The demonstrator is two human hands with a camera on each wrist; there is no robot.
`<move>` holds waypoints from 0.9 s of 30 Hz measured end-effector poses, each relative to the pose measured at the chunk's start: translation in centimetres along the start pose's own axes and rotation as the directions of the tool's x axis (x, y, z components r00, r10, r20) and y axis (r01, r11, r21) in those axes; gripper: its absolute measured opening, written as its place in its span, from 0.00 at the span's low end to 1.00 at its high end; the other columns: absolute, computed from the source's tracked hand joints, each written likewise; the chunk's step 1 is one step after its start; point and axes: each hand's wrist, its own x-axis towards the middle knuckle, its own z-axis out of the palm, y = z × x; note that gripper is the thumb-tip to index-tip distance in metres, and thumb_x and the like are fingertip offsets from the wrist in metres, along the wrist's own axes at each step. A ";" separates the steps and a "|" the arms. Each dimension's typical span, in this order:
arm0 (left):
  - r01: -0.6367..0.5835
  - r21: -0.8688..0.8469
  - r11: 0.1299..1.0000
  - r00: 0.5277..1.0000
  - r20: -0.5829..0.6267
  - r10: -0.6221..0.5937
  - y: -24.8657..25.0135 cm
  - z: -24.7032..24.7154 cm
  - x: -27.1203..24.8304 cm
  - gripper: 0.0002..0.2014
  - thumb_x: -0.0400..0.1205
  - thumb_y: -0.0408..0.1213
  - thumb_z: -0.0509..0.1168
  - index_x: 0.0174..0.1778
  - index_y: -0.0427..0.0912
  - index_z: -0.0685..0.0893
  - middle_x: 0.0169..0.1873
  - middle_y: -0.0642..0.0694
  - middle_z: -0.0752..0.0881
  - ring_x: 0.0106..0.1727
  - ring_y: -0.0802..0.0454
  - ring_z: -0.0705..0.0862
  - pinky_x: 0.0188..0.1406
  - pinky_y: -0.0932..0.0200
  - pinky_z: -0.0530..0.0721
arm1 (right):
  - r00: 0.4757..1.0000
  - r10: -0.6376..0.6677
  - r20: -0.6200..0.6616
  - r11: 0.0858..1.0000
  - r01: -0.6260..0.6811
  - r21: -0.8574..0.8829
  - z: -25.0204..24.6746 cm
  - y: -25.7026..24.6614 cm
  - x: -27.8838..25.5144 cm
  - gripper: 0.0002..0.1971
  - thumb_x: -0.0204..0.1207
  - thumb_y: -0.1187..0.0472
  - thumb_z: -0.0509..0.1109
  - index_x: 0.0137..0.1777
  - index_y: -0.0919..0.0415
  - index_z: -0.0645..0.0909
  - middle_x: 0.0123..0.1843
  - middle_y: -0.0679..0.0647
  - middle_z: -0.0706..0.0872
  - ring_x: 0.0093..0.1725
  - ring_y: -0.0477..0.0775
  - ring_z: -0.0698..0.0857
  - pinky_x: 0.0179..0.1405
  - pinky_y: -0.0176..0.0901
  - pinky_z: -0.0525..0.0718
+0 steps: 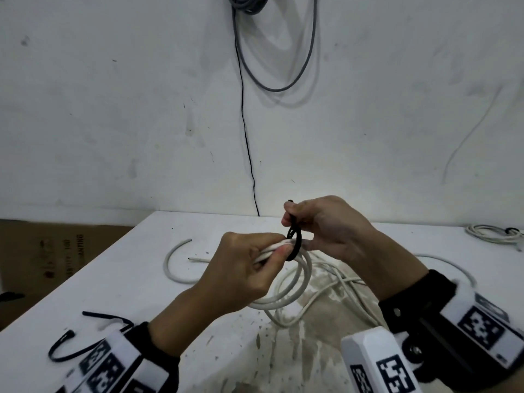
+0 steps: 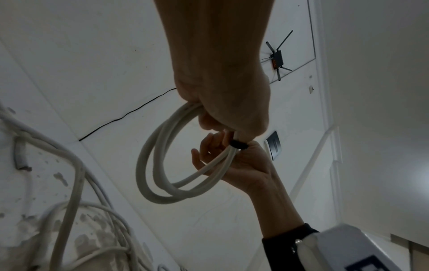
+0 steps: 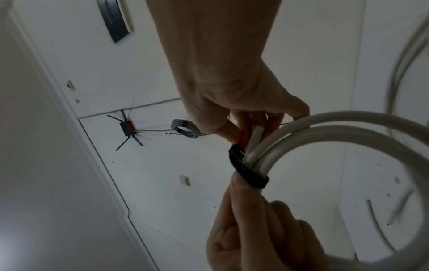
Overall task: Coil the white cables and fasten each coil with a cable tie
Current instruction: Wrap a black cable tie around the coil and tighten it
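A small coil of white cable (image 1: 293,287) hangs above the table, with its top bunch gripped by my left hand (image 1: 276,249). A black cable tie (image 1: 297,245) loops around that bunch just right of my left thumb. My right hand (image 1: 289,215) pinches the tie's tail above the loop. In the left wrist view the coil (image 2: 148,165) dangles from my left hand (image 2: 220,110), with the tie (image 2: 239,144) snug on the strands. The right wrist view has my right hand (image 3: 243,135) at the tie (image 3: 247,171), a cut cable end beside it.
Loose white cables (image 1: 340,282) lie tangled on the white table (image 1: 141,293) under the coil. A curved cable piece (image 1: 173,265) lies left of them. Spare black ties (image 1: 65,350) sit at front left, a tied coil (image 1: 493,232) at far right, a cardboard box (image 1: 42,256) beyond the left edge.
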 end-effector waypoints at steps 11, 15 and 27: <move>0.516 -0.270 0.813 0.856 0.189 -0.481 -0.2 0.0 0.1 0.10 0.83 0.34 0.62 0.47 0.38 0.89 0.11 0.54 0.66 0.14 0.60 0.60 0.17 0.67 0.60 | 0.901 -0.396 -0.174 0.876 0.315 -0.365 0.5 1.3 0.2 0.17 0.80 0.57 0.66 0.31 0.65 0.79 0.30 0.51 0.83 0.21 0.47 0.80 0.25 0.39 0.80; 0.601 -0.410 0.686 0.797 0.243 -0.553 0.2 0.1 0.4 0.12 0.85 0.31 0.58 0.54 0.36 0.87 0.14 0.56 0.61 0.15 0.58 0.55 0.16 0.71 0.57 | 0.896 -0.408 -0.176 0.855 0.308 -0.417 0.8 1.1 -0.1 0.15 0.81 0.59 0.65 0.37 0.70 0.79 0.26 0.60 0.82 0.18 0.52 0.82 0.20 0.39 0.80; 0.624 -0.429 0.653 0.772 0.206 -0.602 0.5 0.7 0.5 0.11 0.83 0.35 0.61 0.41 0.34 0.86 0.12 0.55 0.62 0.14 0.58 0.57 0.15 0.70 0.58 | 0.873 -0.402 -0.275 0.828 0.218 -0.517 1.6 2.2 -0.8 0.11 0.82 0.59 0.61 0.39 0.63 0.72 0.33 0.51 0.78 0.37 0.56 0.81 0.35 0.44 0.77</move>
